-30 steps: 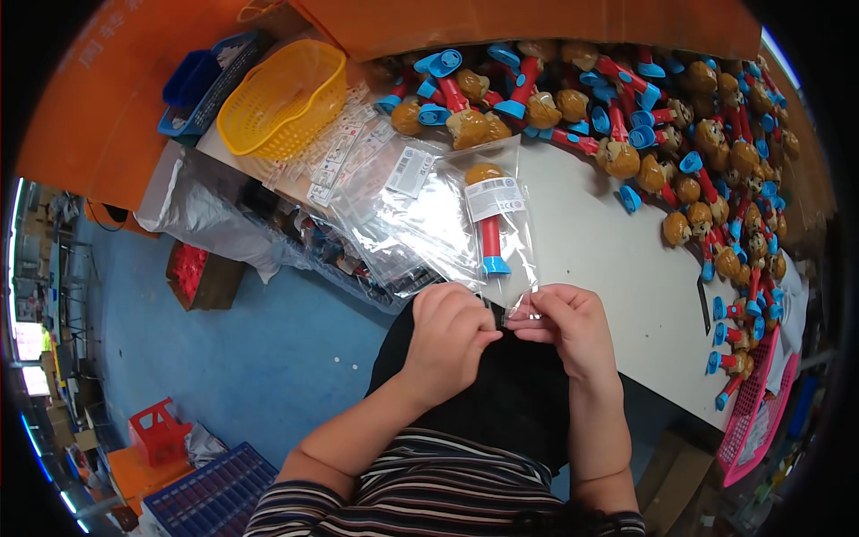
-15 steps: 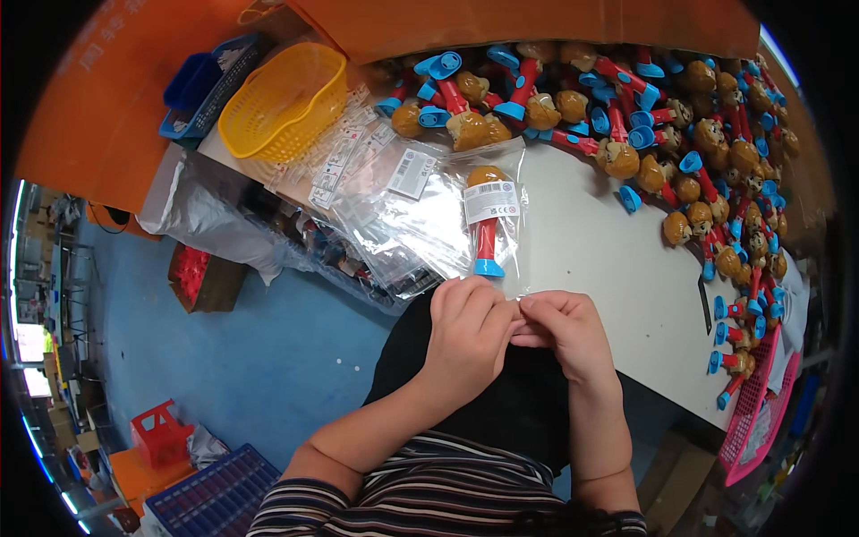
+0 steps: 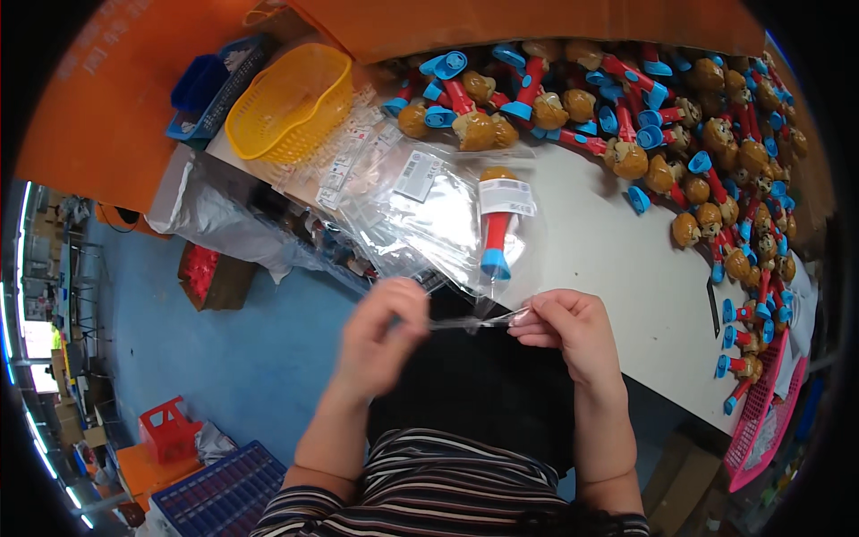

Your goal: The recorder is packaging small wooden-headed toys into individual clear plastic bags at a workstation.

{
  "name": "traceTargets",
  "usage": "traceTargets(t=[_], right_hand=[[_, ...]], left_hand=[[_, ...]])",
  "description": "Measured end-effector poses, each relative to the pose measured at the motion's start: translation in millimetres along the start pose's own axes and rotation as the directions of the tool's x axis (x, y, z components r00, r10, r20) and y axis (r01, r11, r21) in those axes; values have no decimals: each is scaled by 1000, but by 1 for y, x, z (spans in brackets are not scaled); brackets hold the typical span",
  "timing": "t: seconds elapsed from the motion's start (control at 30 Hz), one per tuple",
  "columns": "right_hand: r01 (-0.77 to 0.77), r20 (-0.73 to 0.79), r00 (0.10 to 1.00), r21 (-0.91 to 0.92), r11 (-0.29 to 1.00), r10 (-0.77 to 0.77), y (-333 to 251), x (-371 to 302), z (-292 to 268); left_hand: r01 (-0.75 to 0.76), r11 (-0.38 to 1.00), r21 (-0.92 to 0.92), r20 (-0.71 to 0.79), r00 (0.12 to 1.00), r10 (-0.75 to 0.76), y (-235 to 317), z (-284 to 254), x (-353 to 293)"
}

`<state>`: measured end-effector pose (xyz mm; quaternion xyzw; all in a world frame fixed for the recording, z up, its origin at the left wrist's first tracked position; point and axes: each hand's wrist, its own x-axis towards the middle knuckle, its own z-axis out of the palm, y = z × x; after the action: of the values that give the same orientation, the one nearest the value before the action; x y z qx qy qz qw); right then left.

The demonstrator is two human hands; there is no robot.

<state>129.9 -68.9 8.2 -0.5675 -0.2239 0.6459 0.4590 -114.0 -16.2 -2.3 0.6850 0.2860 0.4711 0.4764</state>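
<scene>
A clear plastic bag (image 3: 523,251) lies at the table's near edge. Inside it is a toy figure (image 3: 496,234) with a brown head, red body and blue base, plus a white printed label (image 3: 507,198) across its upper part. My right hand (image 3: 573,336) pinches the bag's open end between thumb and fingers. My left hand (image 3: 383,336), blurred by motion, is closed and off to the left. A thin clear plastic strip (image 3: 461,323) stretches from the bag's mouth to its fingers.
Loose empty clear bags (image 3: 380,201) and printed labels lie left of the bagged toy. A yellow basket (image 3: 291,103) and blue baskets (image 3: 219,94) stand behind. Many similar toys (image 3: 716,179) are heaped at the back and right. A pink basket (image 3: 756,421) stands at the right edge.
My left hand has pulled away to the left from my right hand, drawing out a clear strip between them. My right hand stays at the bag's mouth.
</scene>
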Motion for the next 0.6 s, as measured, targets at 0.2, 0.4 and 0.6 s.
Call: traceTargets(t=[0.2, 0.4, 0.6], right_hand=[[0, -18, 1000, -15, 1000, 0, -6, -1, 0], [-12, 1, 1000, -16, 1000, 12, -5, -2, 0], [-13, -2, 1000, -31, 999, 13, 2, -2, -2]], left_hand=[[54, 977, -206, -314, 942, -118, 6, -95, 69], [207, 932, 297, -586, 810, 7, -41, -183, 199], [439, 235, 867, -476, 870, 128, -71, -206, 228]])
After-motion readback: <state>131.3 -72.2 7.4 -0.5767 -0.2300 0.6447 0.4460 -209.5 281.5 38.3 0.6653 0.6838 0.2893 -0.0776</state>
